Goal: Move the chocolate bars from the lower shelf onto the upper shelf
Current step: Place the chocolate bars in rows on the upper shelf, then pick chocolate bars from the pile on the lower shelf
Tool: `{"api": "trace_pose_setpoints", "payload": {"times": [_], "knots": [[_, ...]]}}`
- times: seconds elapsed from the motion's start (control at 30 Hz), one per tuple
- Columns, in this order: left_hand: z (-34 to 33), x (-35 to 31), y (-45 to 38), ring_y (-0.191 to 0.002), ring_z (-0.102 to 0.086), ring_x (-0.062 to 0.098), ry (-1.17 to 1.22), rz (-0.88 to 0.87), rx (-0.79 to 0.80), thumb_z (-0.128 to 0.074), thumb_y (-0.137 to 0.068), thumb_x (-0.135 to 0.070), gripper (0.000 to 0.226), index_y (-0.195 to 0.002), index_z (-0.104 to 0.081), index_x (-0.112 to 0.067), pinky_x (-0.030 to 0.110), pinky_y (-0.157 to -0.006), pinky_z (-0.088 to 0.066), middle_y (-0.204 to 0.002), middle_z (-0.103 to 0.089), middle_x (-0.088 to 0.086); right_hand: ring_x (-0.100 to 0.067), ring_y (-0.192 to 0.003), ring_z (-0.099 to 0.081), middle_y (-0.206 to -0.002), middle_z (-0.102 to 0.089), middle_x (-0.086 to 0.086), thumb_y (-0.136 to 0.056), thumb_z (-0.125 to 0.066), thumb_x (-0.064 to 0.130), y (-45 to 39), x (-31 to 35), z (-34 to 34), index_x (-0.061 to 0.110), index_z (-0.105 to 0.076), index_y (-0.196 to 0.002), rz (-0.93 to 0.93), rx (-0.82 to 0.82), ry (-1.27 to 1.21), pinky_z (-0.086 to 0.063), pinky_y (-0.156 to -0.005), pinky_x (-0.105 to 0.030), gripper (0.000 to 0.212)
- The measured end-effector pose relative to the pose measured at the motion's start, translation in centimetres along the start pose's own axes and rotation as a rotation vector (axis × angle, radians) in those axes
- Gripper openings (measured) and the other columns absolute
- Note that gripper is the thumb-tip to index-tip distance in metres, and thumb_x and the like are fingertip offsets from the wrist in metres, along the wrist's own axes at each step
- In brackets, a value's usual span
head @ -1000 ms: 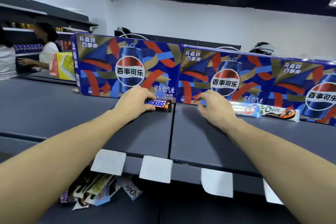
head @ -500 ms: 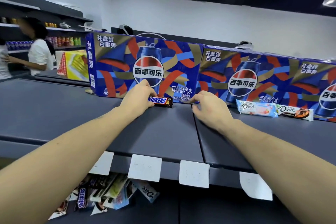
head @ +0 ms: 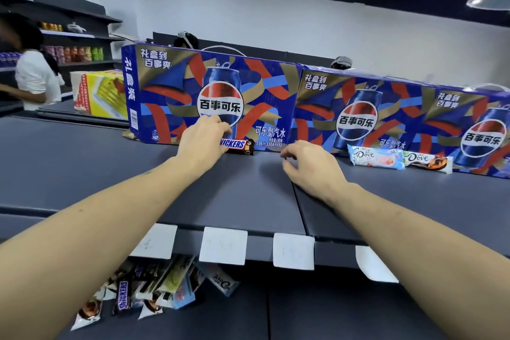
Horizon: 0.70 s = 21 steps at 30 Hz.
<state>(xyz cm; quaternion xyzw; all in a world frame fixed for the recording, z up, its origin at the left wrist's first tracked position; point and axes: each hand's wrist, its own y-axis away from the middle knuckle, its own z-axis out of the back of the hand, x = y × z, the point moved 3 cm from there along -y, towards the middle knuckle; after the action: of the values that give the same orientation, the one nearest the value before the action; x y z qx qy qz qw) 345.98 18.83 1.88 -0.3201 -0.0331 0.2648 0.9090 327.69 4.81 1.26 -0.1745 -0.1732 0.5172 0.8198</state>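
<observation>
The left hand reaches across the upper shelf and holds the left end of a Snickers bar, its fingers curled round the wrapper. The bar lies flat on the shelf, right against the foot of the leftmost Pepsi carton. The right hand rests on the shelf just right of that bar, fingers loosely curled; it seems to hold nothing, though the fingertips are turned away from the camera. Further right, two Dove bars lie end to end against the middle Pepsi carton: a pale blue and pink Dove bar, then a white and brown Dove bar touching its right end. A third Pepsi carton stands at the far right. On the lower shelf, near left and partly hidden under the white price tags, lies a loose heap of chocolate bars, among them another Snickers and a Dove.
</observation>
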Motion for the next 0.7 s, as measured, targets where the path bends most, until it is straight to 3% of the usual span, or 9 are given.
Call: {"api": "trace_pose_setpoints", "payload": {"times": [0.27,0.47,0.7], "knots": [[4.3,-5.3,6.4,-0.098,-0.060,0.022,0.107,-0.053,0.001,-0.058,-0.089,-0.029,0.020,-0.105,-0.068,-0.022,0.036,-0.073,-0.051,-0.105,-0.064,-0.001,-0.016,-0.103,-0.058,-0.108,-0.064,0.005,-0.094,-0.053,0.046,6.5,3.0,2.1,0.024,-0.062,-0.118,-0.074,-0.040,-0.114,-0.045,-0.077,-0.030,0.034],[7.6,-8.5,14.4,-0.105,-0.058,0.019,0.063,-0.051,0.062,-0.055,-0.091,-0.042,0.035,-0.122,-0.059,-0.024,0.036,-0.081,-0.050,-0.114,-0.062,-0.004,-0.017,-0.119,-0.055,-0.127,-0.061,0.005,-0.093,-0.054,0.047,14.6,6.0,3.5,0.025,-0.055,-0.133,-0.073,-0.062,-0.161,-0.048,-0.094,-0.037,0.046],[10.4,-8.9,24.6,-0.105,-0.058,0.022,0.083,-0.049,0.118,-0.055,-0.090,-0.038,0.033,-0.118,-0.062,-0.022,0.040,-0.084,-0.050,-0.112,-0.060,0.000,-0.016,-0.127,-0.048,-0.136,-0.055,0.006,-0.094,-0.055,0.041,24.7,9.4,3.7,0.025,-0.052,-0.137,-0.095,-0.018,-0.243,-0.043,-0.103,-0.036,0.046]]}}
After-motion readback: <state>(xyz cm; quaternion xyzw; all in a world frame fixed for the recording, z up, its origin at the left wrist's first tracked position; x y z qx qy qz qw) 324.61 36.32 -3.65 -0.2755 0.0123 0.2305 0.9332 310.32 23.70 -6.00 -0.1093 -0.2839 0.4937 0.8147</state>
